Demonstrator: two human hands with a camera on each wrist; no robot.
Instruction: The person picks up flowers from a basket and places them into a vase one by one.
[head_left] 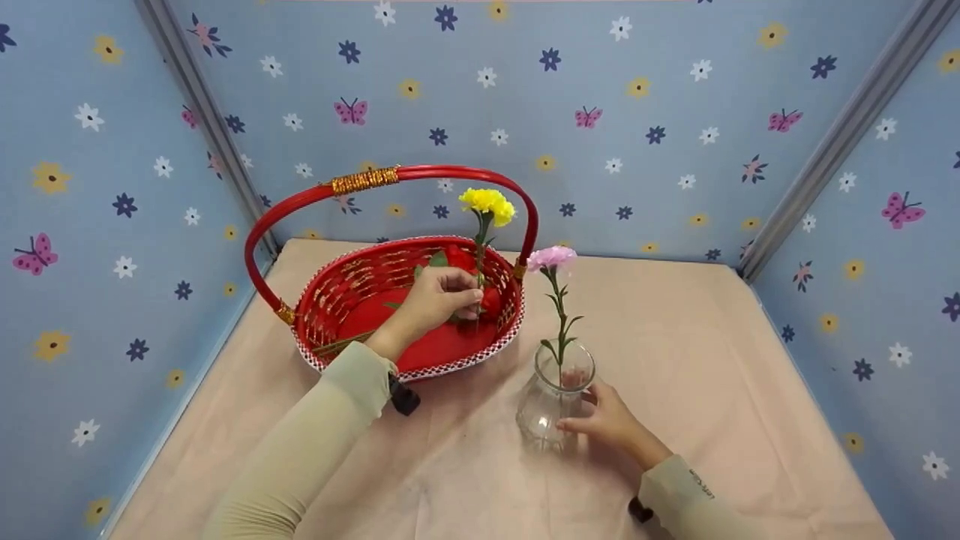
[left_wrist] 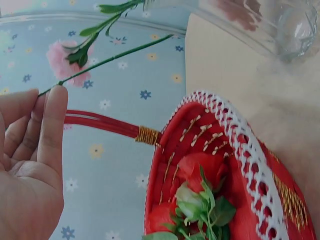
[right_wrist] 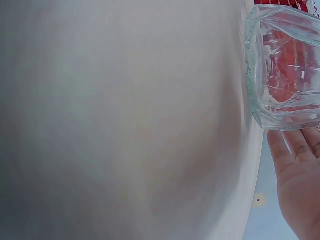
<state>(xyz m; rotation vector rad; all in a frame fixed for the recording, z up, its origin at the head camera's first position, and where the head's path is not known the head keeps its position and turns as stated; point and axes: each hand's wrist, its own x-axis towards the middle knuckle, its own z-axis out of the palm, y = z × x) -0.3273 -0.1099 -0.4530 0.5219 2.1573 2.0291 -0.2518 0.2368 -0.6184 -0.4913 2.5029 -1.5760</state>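
My left hand (head_left: 433, 301) is over the right part of the red basket (head_left: 439, 370). Between thumb and fingertips it pinches the stem of a yellow carnation (head_left: 487, 205), bloom upward. The left wrist view shows the thin green stem (left_wrist: 117, 56) slanting out past the fingertips, the bloom out of sight there. On the table to the right of the basket stands a clear glass vase (head_left: 536, 420). A pink carnation (head_left: 553, 258) rises upright out of its mouth. My right hand (head_left: 613, 421) holds the vase from the right, thumb in front and fingers round the far side.
Red roses (left_wrist: 202, 167) and a pale rosebud (left_wrist: 191, 201) with leaves lie inside the basket, and thin stems (head_left: 341, 345) lie at its left. The tall basket handle (head_left: 457, 172) arches overhead. Flower-patterned blue panels (head_left: 637, 45) enclose the cloth-covered table (head_left: 675, 330).
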